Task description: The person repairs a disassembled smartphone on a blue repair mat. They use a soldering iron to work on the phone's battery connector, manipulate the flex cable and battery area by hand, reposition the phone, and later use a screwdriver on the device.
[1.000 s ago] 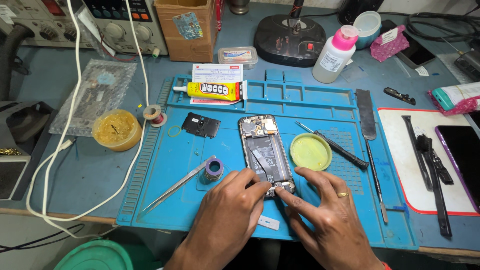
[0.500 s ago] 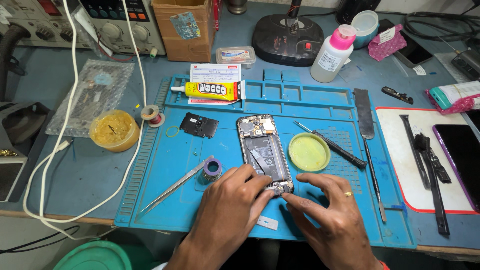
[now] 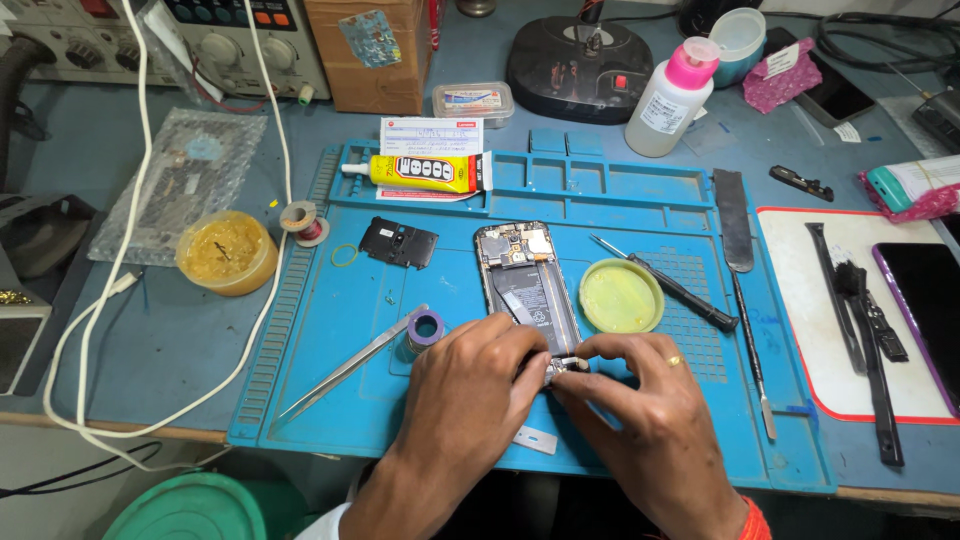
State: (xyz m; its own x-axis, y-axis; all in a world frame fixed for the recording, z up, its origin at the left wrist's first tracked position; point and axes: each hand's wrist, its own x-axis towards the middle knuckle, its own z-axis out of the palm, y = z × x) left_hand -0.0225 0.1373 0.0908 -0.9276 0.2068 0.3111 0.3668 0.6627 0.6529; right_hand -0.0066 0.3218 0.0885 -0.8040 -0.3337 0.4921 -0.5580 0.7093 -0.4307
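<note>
Pinching the near end of the opened phone (image 3: 527, 290) on the blue mat (image 3: 330, 400), left hand (image 3: 470, 385) and right hand (image 3: 640, 400) apparently grasp it; tweezers (image 3: 350, 365) left, green lid (image 3: 621, 296) right.

The work mat (image 3: 330, 400) looks like soft matt rubber in blue, with moulded ridges. The opened phone (image 3: 527, 290) shows bare shiny metal parts and a dull dark battery face. The tweezers (image 3: 350, 365) are smooth bright metal. The round lid (image 3: 621, 296) is smooth pale green plastic. The glue tube (image 3: 425, 172) has a glossy yellow skin. The box (image 3: 370, 50) is matt brown cardboard. The desk (image 3: 190, 340) has a matt blue-grey top.
</note>
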